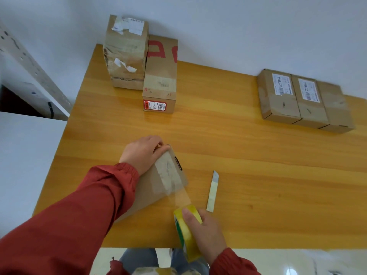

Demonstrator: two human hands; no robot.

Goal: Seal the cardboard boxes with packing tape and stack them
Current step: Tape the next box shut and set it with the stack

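- Cardboard box (158,187): lies on the desk (248,155) at 7 o'clock, long axis running toward 1 o'clock.
- Left hand (143,151): fingers curled over the far end of the box, gripping it.
- Right hand (206,231): at 6 o'clock, thumb and fingers clamped around the yellow packing tape roll (187,235).
- Clear tape strip (179,195): stretched from the roll onto the box top.
- Utility knife (212,192): flat on the desk just right of the box, apart from it, blade tip toward 12 o'clock.
- Stacked boxes (126,54): at 11 o'clock, touching a red-printed box (160,76).
- Row of three boxes (305,100): at 2 o'clock, side by side.
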